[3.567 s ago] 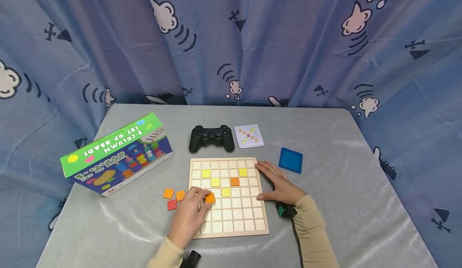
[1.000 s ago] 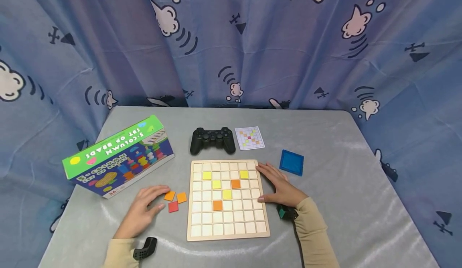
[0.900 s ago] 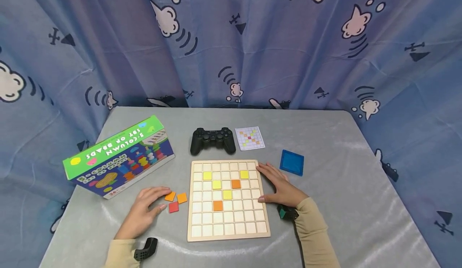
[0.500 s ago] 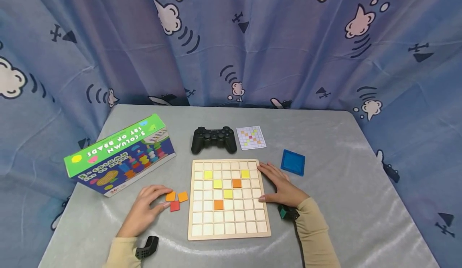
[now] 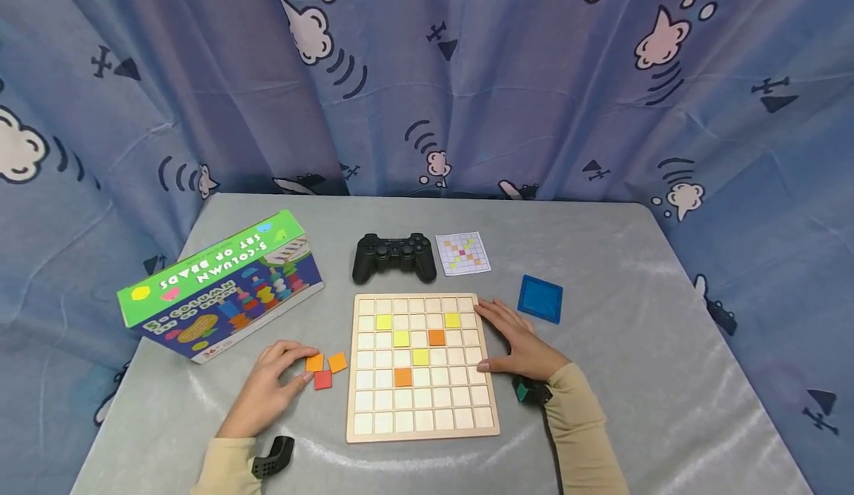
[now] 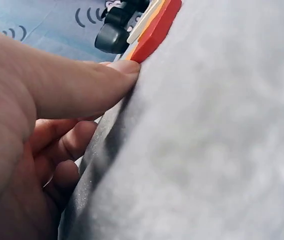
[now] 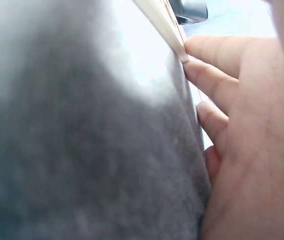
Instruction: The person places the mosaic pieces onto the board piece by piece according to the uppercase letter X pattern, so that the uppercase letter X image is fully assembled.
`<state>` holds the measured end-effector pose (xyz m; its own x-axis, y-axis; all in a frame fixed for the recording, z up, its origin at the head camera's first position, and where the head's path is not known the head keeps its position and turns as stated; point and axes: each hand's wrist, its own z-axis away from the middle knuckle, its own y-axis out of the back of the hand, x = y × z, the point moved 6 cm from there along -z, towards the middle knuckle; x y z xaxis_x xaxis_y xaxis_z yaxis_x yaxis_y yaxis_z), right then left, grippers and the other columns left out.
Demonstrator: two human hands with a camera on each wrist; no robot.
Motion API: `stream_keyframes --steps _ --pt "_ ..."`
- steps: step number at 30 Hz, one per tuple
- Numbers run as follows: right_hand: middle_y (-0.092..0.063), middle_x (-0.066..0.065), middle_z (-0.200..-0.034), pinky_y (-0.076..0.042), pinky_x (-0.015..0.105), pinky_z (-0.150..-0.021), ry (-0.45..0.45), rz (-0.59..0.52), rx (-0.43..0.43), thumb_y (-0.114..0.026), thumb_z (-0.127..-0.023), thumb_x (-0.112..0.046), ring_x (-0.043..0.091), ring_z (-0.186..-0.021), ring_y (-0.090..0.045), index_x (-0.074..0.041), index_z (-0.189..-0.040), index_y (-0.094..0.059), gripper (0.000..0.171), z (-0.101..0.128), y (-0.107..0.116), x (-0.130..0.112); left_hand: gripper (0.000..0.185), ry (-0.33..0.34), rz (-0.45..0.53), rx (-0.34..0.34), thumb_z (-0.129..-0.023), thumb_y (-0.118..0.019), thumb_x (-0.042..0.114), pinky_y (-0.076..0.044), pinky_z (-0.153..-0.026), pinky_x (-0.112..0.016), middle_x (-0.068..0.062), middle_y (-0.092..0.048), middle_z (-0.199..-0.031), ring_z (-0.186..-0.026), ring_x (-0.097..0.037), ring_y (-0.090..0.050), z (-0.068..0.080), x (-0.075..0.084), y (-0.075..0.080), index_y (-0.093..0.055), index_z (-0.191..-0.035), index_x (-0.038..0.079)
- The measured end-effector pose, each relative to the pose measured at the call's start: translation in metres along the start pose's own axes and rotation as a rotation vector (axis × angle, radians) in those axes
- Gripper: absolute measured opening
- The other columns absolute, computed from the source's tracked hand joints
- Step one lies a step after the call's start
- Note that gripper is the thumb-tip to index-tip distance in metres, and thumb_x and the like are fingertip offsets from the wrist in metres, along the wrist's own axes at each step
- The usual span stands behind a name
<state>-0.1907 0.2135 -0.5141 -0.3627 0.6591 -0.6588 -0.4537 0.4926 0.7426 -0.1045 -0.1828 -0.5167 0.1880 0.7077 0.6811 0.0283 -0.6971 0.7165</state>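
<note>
A wooden grid board (image 5: 460, 417) lies in the middle of the table, carrying several yellow tiles and two orange ones (image 5: 402, 377). Left of it lie two loose orange tiles (image 5: 314, 362) and a red tile (image 5: 323, 379). My left hand (image 5: 303, 366) rests on the table beside them, with the index fingertip at the nearer orange tile. The left wrist view shows my left hand (image 6: 81, 85) with the thumb tip pressed against the edge of the red tile (image 6: 157, 30). My right hand (image 5: 507, 343) lies flat against the board's right edge (image 7: 162, 25), fingers straight.
A green and blue toy box (image 5: 220, 287) stands at the left. A black game controller (image 5: 392, 255) and a small pattern card (image 5: 462, 253) lie behind the board. A blue square tile (image 5: 540, 299) is at the right. Patterned curtains surround the table.
The orange tile my left hand held over the board now sits in the grid. That hand has moved left to the loose tiles. In the last second it barely shifted. The right hand stayed put.
</note>
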Motion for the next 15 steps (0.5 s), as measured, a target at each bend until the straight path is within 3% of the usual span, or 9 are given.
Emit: stream_keyframes --steps 4,9,15 --pt "-0.019 0.003 -0.159 -0.008 0.065 -0.109 -0.005 0.006 -0.004 -0.075 -0.077 -0.051 0.033 -0.147 -0.005 -0.019 -0.153 -0.024 0.096 0.000 -0.001 0.000 0.034 0.030 -0.031 0.004 -0.081 -0.075 0.006 -0.042 -0.089 -0.042 0.004 -0.058 -0.108 -0.103 -0.017 -0.053 0.001 0.004 0.003 -0.067 -0.112 0.016" --pt "-0.019 0.002 -0.159 -0.008 0.063 -0.110 -0.008 0.006 0.000 -0.075 -0.077 -0.050 0.032 -0.147 -0.005 -0.020 -0.153 -0.024 0.096 -0.001 0.000 0.000 0.038 0.036 -0.100 0.088 -0.079 -0.077 0.008 -0.049 -0.074 -0.036 0.001 -0.059 -0.104 -0.086 -0.012 -0.057 -0.001 0.016 0.015 -0.065 -0.115 0.011" --pt "-0.019 0.003 -0.159 -0.007 0.063 -0.111 -0.010 0.006 -0.003 -0.075 -0.077 -0.051 0.032 -0.147 -0.004 -0.020 -0.153 -0.024 0.097 0.000 0.000 0.000 0.035 -0.037 -0.079 0.153 -0.077 -0.079 0.007 -0.047 -0.067 -0.030 0.002 -0.058 -0.103 -0.080 -0.010 -0.054 -0.010 0.049 0.018 -0.062 -0.108 0.013"
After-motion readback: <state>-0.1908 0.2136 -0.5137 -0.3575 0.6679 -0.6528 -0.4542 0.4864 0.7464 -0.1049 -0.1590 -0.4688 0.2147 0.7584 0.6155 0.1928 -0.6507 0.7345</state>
